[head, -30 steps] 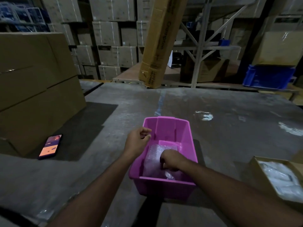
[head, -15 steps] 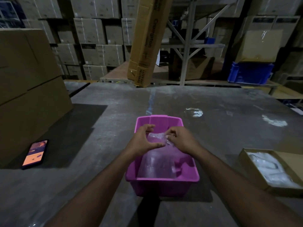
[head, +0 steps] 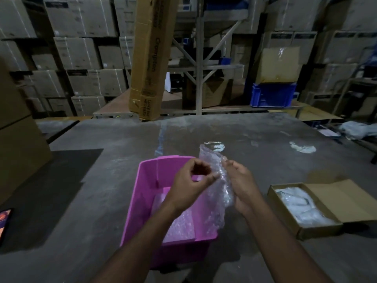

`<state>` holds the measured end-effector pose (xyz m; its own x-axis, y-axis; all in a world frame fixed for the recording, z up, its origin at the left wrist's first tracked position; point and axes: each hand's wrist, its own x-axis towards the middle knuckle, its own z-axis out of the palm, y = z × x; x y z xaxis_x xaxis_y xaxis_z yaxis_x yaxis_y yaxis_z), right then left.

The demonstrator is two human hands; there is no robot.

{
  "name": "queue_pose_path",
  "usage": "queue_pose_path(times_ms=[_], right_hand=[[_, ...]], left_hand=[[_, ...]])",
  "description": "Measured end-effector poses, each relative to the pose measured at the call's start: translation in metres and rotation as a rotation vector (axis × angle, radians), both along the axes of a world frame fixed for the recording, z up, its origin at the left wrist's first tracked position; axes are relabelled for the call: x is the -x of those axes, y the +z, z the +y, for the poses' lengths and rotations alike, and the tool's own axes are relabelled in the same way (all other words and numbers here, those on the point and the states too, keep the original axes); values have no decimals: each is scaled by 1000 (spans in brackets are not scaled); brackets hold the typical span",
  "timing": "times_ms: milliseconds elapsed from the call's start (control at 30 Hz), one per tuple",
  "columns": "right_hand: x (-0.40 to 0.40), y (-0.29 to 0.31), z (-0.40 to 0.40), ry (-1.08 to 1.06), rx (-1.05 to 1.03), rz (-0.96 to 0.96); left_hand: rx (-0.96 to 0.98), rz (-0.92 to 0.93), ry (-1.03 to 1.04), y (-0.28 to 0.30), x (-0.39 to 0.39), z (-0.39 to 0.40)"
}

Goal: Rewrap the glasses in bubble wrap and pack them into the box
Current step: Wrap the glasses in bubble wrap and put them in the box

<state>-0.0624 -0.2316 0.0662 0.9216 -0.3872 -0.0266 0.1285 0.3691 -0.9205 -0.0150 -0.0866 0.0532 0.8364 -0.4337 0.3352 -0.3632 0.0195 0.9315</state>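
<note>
A clear sheet of bubble wrap [head: 216, 180] hangs upright above the pink plastic bin [head: 142, 193]. My left hand [head: 191, 184] pinches its left edge with curled fingers. My right hand [head: 240, 186] holds its right side, fingers up along the sheet. More bubble wrap [head: 179, 223] lies on the bin's floor. No glasses can be made out inside the held sheet. An open cardboard box [head: 302, 229] to the right holds pale wrapped items [head: 299, 203].
A phone [head: 4, 221] with a lit screen lies at the left edge of the grey table [head: 85, 221]. Large cartons [head: 18, 139] stand on the left. A tall leaning carton [head: 151, 58], a blue crate [head: 272, 94] and shelving stand behind the table.
Both hands lifted the bubble wrap out of the pink bin and raised it upright above the bin's right side. The camera view also tilted up and shifted.
</note>
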Motion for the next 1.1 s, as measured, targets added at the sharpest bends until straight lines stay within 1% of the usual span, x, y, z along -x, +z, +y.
queue_pose_path(times_ms=[67, 167, 300, 400, 500, 600, 633, 667, 733, 800, 867, 933, 1033, 1100], right_hand=[[14, 4, -13, 39, -65, -37], [33, 7, -35, 45, -42, -46], [54, 4, -66, -59, -19, -36], [64, 0, -84, -134, -10, -1], [74, -2, -100, -215, 36, 29], [85, -7, -124, -340, 120, 88], [89, -10, -134, -396, 184, 130], [93, -15, -144, -449, 295, 191], [102, -25, -163, -489, 611, 329], [110, -30, -173, -425, 856, 396], [117, -27, -181, -304, 957, 327], [119, -15, -179, -159, 930, 247], [116, -4, -173, 7, 694, 143], [114, -4, -173, 52, 517, 57]], left_hand=[[-67, -11, -80, 0, 13, -21], [-73, -21, -87, -4, 20, -46], [-8, 20, -112, 0, 23, -72], [-19, 92, -149, 0, 22, -88], [-3, 133, -107, -6, 18, -106], [41, 186, -84, -5, 14, -122], [31, 191, -85, -3, 13, -126], [15, 179, -86, -2, 11, -128], [-53, 119, -93, -1, 6, -135], [-101, 77, -154, 5, 5, -143], [-121, 93, -268, 11, 8, -153], [-170, 143, -408, 22, 14, -161], [-286, 168, -607, 33, 16, -166], [-264, 227, -670, 37, 16, -168]])
